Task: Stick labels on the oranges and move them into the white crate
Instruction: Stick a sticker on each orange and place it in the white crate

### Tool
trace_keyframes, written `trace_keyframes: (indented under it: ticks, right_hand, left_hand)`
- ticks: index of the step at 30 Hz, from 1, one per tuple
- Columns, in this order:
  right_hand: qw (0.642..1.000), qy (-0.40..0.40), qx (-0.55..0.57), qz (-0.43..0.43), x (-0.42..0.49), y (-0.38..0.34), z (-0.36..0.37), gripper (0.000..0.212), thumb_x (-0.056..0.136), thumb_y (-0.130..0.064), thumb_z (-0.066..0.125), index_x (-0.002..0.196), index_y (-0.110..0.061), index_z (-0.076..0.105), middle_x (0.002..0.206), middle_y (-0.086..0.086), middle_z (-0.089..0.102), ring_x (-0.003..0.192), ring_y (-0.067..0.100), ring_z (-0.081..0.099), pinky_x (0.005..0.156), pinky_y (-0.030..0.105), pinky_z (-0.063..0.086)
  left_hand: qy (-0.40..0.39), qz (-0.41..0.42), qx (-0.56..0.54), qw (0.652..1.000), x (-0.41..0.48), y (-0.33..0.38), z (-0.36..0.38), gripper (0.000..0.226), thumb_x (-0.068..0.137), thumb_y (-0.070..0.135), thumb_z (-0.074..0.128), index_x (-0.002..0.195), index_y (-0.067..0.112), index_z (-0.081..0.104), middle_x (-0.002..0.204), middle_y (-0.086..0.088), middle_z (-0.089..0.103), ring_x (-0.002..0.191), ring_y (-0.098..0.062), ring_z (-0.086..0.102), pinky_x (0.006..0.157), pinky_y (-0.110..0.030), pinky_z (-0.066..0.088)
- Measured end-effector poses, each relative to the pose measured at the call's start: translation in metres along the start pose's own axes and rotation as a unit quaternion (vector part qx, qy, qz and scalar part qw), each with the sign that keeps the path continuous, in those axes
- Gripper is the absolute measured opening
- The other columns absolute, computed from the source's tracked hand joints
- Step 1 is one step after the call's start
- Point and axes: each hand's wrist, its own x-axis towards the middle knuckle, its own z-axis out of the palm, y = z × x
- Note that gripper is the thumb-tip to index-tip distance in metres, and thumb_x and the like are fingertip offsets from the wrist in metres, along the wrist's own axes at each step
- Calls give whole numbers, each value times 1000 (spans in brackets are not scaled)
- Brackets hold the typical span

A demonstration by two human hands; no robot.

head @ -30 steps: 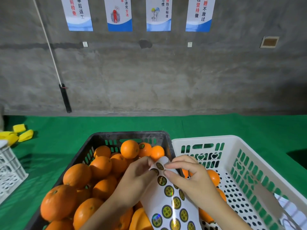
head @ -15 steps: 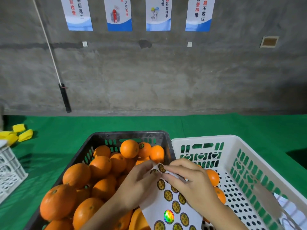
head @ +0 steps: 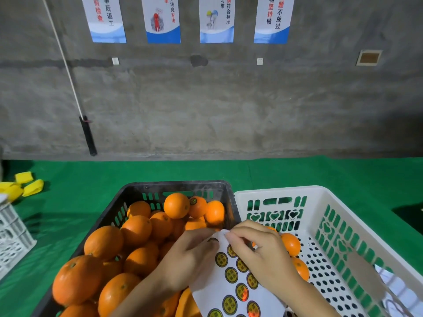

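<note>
A black crate at centre-left is heaped with oranges; one orange near its far wall carries a round label. To its right stands the white crate with a few oranges partly hidden behind my right hand. A white label sheet with round gold-and-black stickers hangs over the gap between the crates. My left hand grips the sheet's upper left edge. My right hand pinches at the sheet's top corner with thumb and forefinger.
Green cloth covers the table up to a grey concrete wall. Yellow pieces lie at the far left, above a small white lattice crate. A black-handled pole leans on the wall.
Both hands and the sheet have sunk slightly lower in view. My right fingers have shifted up to the sheet's top corner.
</note>
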Motion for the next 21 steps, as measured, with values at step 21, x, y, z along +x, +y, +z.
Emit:
trace_keyframes:
  ticks: [21]
  right_hand:
    - [977, -63, -189, 70, -1, 7, -5, 45, 90, -78, 38, 87, -37, 56, 55, -9, 47, 57, 8, 50, 47, 21, 29]
  left_hand:
    - [91, -97, 512, 848, 4, -20, -33, 20, 102, 49, 45, 103, 33, 57, 89, 12, 59, 76, -6, 57, 61, -22, 47]
